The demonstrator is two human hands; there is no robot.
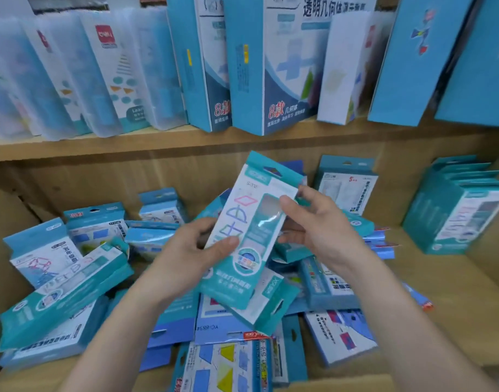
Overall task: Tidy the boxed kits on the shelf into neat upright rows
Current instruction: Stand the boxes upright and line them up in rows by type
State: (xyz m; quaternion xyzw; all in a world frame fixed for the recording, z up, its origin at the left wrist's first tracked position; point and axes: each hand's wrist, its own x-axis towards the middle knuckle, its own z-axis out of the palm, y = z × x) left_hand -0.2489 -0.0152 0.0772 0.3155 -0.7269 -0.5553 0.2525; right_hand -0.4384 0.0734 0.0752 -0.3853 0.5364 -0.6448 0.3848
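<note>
One teal kit box (242,219) is held tilted in mid-air above the jumbled pile (64,292) on the lower shelf (454,292). This looks like the sorting step: the box is picked up but not yet placed. Next it probably needs turning upright and setting beside the standing row (452,219) at the right. The left hand (186,258) has its grip curled round the box's lower left edge, thumb on the front. The right hand (321,224) pinches the upper right edge.

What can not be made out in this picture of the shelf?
Head view: front of the held box, partly covered by the left hand and right hand.
Head view: tops of the tall boxes on the upper shelf, cut by the top edge.
Head view: small print on the piled boxes, blurred.
</note>
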